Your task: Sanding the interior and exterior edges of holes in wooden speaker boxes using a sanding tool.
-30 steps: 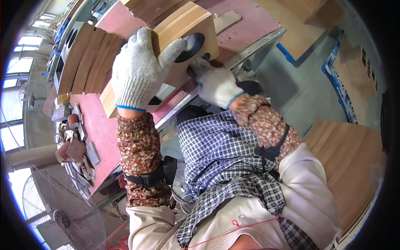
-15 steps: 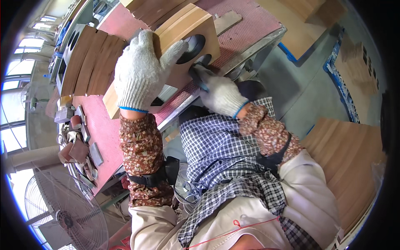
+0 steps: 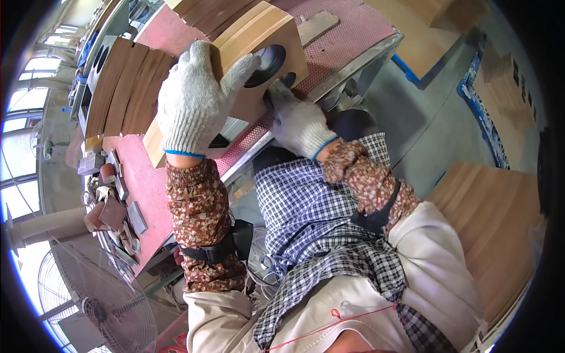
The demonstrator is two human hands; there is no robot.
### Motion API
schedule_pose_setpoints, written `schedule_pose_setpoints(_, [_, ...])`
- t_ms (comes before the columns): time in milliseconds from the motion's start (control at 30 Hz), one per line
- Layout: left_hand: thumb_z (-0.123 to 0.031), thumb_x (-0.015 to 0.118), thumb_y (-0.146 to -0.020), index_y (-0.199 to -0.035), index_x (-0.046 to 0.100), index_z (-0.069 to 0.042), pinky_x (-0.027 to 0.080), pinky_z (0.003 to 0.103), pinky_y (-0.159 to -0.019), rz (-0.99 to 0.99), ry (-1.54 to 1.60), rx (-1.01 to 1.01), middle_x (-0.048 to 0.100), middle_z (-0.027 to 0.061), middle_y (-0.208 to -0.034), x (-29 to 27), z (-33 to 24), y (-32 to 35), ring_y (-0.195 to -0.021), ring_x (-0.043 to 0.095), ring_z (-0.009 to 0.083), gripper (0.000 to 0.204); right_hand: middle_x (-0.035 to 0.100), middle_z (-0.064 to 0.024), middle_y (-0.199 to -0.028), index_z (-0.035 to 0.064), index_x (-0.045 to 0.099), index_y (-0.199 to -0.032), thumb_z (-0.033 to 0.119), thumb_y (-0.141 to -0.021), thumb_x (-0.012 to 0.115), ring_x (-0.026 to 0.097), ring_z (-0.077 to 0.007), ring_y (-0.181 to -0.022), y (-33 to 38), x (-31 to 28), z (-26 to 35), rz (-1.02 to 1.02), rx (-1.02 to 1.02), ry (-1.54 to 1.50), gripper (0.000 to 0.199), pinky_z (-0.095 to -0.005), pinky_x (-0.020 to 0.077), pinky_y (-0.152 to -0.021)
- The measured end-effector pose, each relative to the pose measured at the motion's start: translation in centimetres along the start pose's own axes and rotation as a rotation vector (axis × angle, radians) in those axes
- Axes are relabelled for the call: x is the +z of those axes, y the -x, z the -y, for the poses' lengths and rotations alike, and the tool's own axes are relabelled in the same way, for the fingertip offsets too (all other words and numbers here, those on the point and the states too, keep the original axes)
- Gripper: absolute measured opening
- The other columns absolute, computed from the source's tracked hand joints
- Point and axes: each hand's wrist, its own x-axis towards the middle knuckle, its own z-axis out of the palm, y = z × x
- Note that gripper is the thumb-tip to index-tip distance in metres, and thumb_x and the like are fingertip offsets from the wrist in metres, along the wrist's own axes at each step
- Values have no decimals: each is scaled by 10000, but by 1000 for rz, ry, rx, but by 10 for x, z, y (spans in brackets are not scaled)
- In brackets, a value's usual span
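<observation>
Two round holes pierce the front face of the light-brown wooden speaker box, which stands tilted on the red mesh-topped desk, near its front metal edge. Compared with a second ago, the box sits much as it did, while the right hand in its white knit glove has slid up along the lower front corner toward the smaller hole, fingers curled against the wood. The left hand, also gloved, lies spread flat over the box's left side, thumb hooked toward the larger hole, pressing rather than clasping. This suggests the box is being steadied and worked at its front edge. Left of it, stacked brown veneered panels crowd the desk; more boxes stand behind. Small sanding blocks lie along the desk's left end. Open grey floor lies to the right.
</observation>
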Motion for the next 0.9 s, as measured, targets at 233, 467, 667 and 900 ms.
schedule_pose_setpoints(233, [-666,675,-894,-1020,647,2,556,489,-779,-22,4,-4,699,214,-957,0,0,2,-901,698,403,680,464,-187,-1563,85,363,-1565,174,-900,626,582,-422,-1290,-4,-16,9,116,48,-22,720,-473,476,-1103])
schedule_pose_setpoints(467, [-658,685,-888,-1008,642,-2,549,492,-773,-40,5,-26,695,214,-955,-2,2,6,-892,690,406,668,561,-202,-1449,30,538,-1338,132,-889,625,620,-426,-1228,3,-17,-4,-106,-206,-238,468,-500,532,-999])
schedule_pose_setpoints(667, [-642,687,-897,-1002,633,0,549,487,-767,-37,-22,14,694,216,-958,4,-2,3,-909,688,409,653,679,-161,-1275,37,561,-1346,101,-924,579,742,-353,-1019,-11,-28,0,67,-92,108,427,-449,604,-817])
schedule_pose_setpoints(900, [-538,674,-943,-1172,619,-4,511,500,-854,51,-14,-41,685,256,-1038,-4,-6,2,-1006,654,453,583,741,-169,-1094,67,717,-1102,163,-913,600,729,-379,-1019,-31,-12,-3,35,-68,19,242,-487,574,-899])
